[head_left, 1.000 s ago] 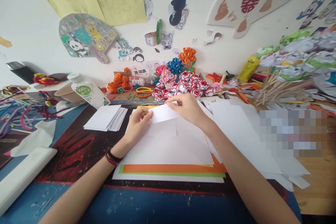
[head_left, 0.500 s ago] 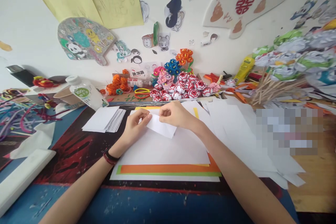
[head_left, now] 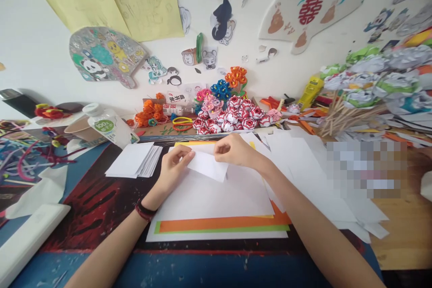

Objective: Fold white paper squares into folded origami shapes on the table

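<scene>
A small white sheet of paper (head_left: 208,166) is held up at a tilt between my two hands. My left hand (head_left: 176,161) pinches its upper left corner between thumb and fingers. At the upper right corner, my right hand (head_left: 238,150) has its fingers curled and pinched on the edge. Beneath them lies a large white sheet (head_left: 216,200), on top of orange paper (head_left: 222,225) and green paper whose edges show at the front. To the left of my left hand sits a stack of small white sheets (head_left: 130,159).
Red-and-white paper flowers (head_left: 232,114) are heaped at the back by the wall. A white bottle (head_left: 110,126) leans at the left, behind a long white block (head_left: 33,238). Loose white sheets (head_left: 307,175) spread to the right, below flowers on wooden sticks (head_left: 340,114).
My right hand has shifted to the right along the small sheet's upper edge, out to its corner. My left hand keeps its pinch. The whole view has moved slightly.
</scene>
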